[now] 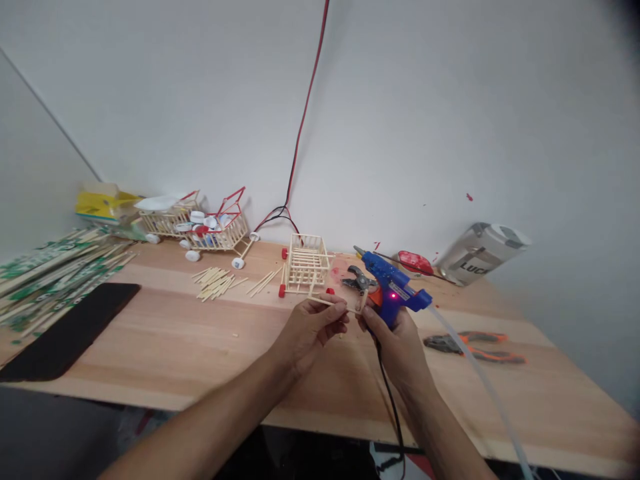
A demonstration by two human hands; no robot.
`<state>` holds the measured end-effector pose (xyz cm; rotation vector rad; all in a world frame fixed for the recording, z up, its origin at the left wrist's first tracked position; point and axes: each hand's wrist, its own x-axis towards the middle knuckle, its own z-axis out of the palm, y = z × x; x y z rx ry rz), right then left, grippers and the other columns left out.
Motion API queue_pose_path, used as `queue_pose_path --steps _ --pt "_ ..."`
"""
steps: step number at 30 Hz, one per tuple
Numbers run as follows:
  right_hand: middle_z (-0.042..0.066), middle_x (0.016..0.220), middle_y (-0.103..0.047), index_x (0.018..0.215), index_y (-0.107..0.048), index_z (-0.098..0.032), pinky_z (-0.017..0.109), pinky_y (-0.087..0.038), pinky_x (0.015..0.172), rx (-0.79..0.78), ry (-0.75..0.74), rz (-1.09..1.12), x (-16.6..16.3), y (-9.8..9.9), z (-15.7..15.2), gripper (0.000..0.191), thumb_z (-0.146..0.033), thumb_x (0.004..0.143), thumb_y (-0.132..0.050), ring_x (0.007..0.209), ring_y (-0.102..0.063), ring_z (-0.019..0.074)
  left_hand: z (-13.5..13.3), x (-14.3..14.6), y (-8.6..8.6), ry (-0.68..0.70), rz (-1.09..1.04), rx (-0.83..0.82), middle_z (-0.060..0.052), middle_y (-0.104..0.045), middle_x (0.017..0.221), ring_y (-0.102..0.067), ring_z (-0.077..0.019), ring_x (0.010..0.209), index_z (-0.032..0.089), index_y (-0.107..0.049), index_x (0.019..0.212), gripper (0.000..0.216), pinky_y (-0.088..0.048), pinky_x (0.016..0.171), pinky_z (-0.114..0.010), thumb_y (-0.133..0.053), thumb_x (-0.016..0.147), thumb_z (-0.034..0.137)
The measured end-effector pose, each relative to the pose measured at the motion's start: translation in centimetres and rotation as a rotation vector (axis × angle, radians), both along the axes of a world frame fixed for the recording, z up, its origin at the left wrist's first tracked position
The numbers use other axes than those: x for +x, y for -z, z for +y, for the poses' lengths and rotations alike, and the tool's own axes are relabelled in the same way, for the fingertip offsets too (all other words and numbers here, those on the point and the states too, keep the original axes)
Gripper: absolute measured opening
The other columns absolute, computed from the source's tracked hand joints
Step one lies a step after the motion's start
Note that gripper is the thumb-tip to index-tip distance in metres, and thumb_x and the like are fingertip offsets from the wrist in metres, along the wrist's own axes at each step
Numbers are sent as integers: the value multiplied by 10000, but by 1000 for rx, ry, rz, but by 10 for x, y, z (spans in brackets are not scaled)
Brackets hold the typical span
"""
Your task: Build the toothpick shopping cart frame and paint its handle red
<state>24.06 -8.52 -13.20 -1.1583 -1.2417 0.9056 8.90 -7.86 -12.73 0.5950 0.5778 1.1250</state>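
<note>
- Two hands meet near the middle of the head view, above the wooden table (200, 360).
- Left hand (306, 337): thumb and fingertips pinch a thin wooden stick (325, 301), which slants across to the other hand.
- Right hand (403, 343): fingers wrap the blue glue gun (390, 277), whose nozzle points up and leftward; its thumb tip is at the stick's right end, though whether it presses there I cannot tell.
- Just beyond the hands: a small stick cart (307, 267) with red wheels, and grey-jawed pliers (356, 279) behind the glue gun.
- Left of that cart: a pile of short sticks (216, 284); farther back, a white-wheeled stick cart (220, 230) heaped with bottle caps (210, 222).
- Right of the right hand: orange-handled pliers (475, 347), lying flat.
</note>
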Motion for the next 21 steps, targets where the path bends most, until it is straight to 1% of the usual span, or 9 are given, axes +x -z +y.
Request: queue_pose_path --steps 3,7,9,12,16,18,21 --pt "16 711 -643 996 -625 -163 284 -476 597 3 25 -84 0 -5 3 346 -457 814 -639 584 -549 136 5 -3 0 -83 103 58 -19 -660 665 -610 -97 624 108 -687 744 289 -475 613 -215 -865 586 271" --pt "96 914 -694 1038 -605 -160 273 -464 526 56 67 -95 9 -6 7 390 -509 886 -520 564 -543 129 10 -13 -1 -243 300 149 -17 -660 637 -596 -106 601 113 -703 722 205 -487 629 -243 -815 642 265" --pt "103 941 -686 1025 -602 -160 260 -446 501 80 87 -111 17 -3 7 386 -511 899 -504 568 -544 126 12 -20 -2 -306 375 179 -14 -663 624 -593 -108 593 121 -707 706 150 -491 631 -245 -786 665 242" --pt "72 865 -660 1001 -618 -161 251 -423 490 70 39 -169 29 1 3 372 -502 904 -506 535 -506 109 13 -25 -2 -358 433 196 -13 -668 626 -593 -110 598 129 -707 677 101 -499 626 -245 -760 677 215" --pt "34 725 -609 1036 -620 -164 229 -377 457 -23 -25 -160 39 7 -9 381 -504 877 -551 541 -496 121 15 -26 -1 -371 443 154 -14 -676 629 -601 -112 592 132 -716 700 95 -511 613 -243 -761 673 212" --pt "40 722 -611 1021 -629 -164 227 -384 464 -48 -29 -138 39 11 -13 390 -512 854 -581 568 -520 134 15 -24 1 -383 449 118 -15 -677 624 -606 -113 585 129 -716 701 98 -515 607 -242 -763 670 209" --pt "53 736 -627 923 -655 -161 230 -414 490 -77 -36 -133 38 16 -16 393 -539 842 -581 587 -542 138 15 -23 2 -404 474 87 -18 -680 621 -614 -115 583 124 -718 702 93 -519 604 -239 -761 669 200"
